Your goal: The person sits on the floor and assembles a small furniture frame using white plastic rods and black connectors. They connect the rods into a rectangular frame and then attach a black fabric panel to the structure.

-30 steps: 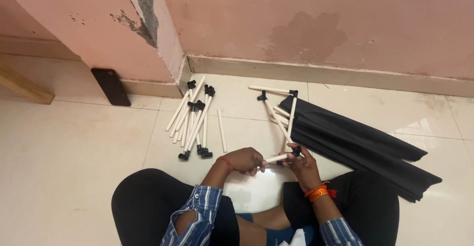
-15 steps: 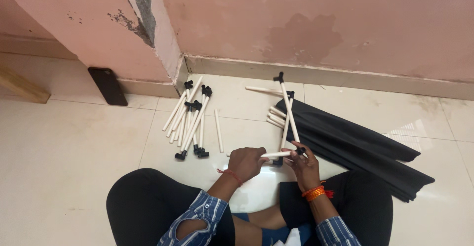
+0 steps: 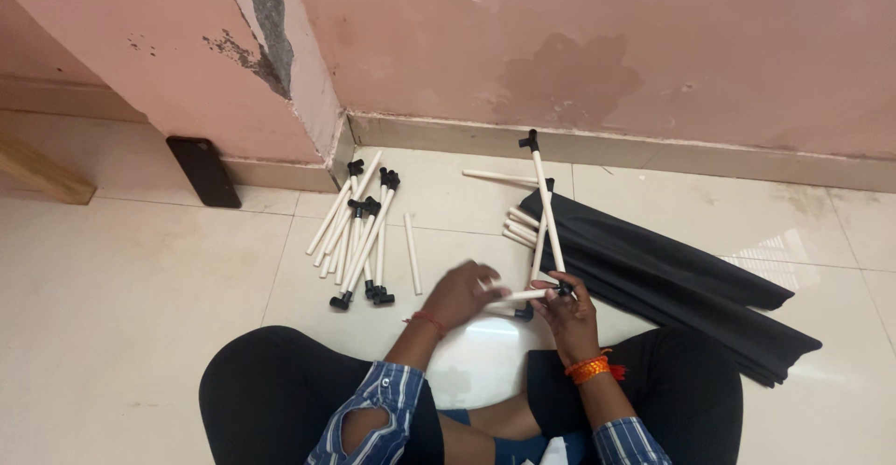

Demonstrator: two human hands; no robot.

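**Joining white rods at a black connector**

Seated on the tiled floor, the person is fitting rods together. The right hand [image 3: 571, 311] has its fingers closed around a black connector [image 3: 564, 288], from which a long white rod [image 3: 545, 205] points toward the wall. The left hand [image 3: 459, 292], blurred, grips a short white rod [image 3: 521, 294] whose end meets that connector. Judging by this, the short rod needs pushing straight into the socket. A pile of rods [image 3: 359, 232] lies near the wall's corner; folded black fabric [image 3: 672, 278] lies to the right.
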